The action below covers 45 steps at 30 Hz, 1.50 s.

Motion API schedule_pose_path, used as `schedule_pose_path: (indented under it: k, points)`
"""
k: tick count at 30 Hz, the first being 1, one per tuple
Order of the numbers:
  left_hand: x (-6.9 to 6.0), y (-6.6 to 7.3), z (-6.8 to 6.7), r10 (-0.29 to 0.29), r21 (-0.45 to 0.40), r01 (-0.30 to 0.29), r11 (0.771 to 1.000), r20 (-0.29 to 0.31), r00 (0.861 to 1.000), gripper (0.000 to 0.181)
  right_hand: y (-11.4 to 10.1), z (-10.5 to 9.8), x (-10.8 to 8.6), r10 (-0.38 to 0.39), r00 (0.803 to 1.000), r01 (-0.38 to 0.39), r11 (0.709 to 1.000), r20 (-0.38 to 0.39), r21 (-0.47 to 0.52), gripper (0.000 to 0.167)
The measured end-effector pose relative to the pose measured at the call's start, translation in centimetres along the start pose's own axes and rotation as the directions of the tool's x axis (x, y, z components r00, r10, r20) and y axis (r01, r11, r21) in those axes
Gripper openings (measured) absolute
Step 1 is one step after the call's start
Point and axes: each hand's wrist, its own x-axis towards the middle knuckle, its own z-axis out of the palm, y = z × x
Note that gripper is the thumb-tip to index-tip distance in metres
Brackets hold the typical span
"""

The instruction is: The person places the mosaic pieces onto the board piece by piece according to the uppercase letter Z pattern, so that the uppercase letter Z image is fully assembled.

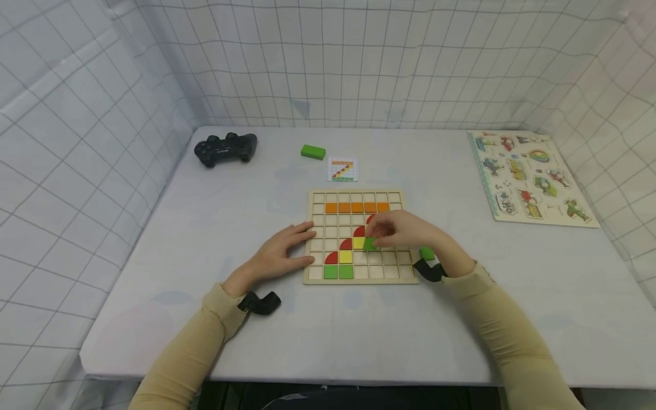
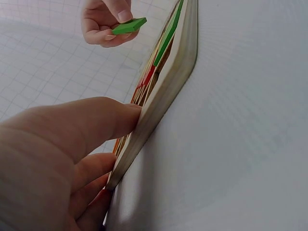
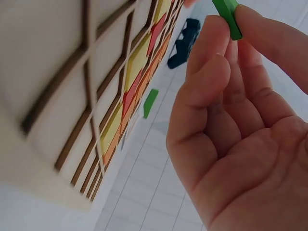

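A wooden grid board (image 1: 361, 281) lies on the table, holding an orange row, red quarter-round tiles (image 1: 346, 244), yellow squares (image 1: 345, 257) and two green squares (image 1: 338, 272) at its lower left. My right hand (image 1: 405, 229) pinches a green square tile (image 1: 369, 245) between thumb and fingers above the board; the tile also shows in the left wrist view (image 2: 129, 26) and in the right wrist view (image 3: 228, 19). Against the board's left edge rests my left hand (image 1: 277, 250), its fingers and thumb fairly straight and spread.
Beyond the board lie a small pattern card (image 1: 343, 169) and a green block (image 1: 313, 152). A black game controller (image 1: 226, 149) sits at the back left, a picture puzzle board (image 1: 533, 177) at the right. Another green piece (image 1: 427, 253) lies beside my right wrist.
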Motion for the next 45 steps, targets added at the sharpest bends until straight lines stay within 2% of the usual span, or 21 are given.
schedule_pose_path:
  k: [5,11,17,24,36,45]
  points:
    - [0.0,0.0,0.0,0.002,0.001,-0.002,1.0,0.0,1.0,0.062,-0.7,1.1,0.4,-0.026,0.997,0.027,0.999,0.07,-0.018,0.012]
    - [0.0,0.2,-0.1,0.007,0.004,-0.007,1.0,-0.002,1.0,0.062,-1.1,1.9,0.5,0.0,0.993,0.003,1.0,0.12,-0.031,0.013]
    - [0.0,0.2,-0.2,0.002,-0.001,-0.002,1.0,-0.001,1.0,0.062,-1.2,2.6,0.8,-0.027,0.985,0.043,0.995,0.169,-0.092,0.008]
    - [0.0,0.1,-0.1,-0.032,0.022,0.032,0.999,0.007,0.999,0.062,-1.4,2.9,0.7,-0.02,0.985,0.037,0.994,0.17,-0.1,0.006]
    - [0.0,0.0,-0.1,-0.027,0.008,0.027,1.0,0.004,1.0,0.062,-1.5,3.1,0.6,0.035,0.986,-0.009,0.988,0.164,-0.156,0.007]
    - [0.0,0.0,0.0,-0.025,0.001,0.025,1.0,0.003,1.0,0.062,-1.0,1.7,0.2,0.055,0.984,-0.029,0.988,0.17,-0.152,0.013]
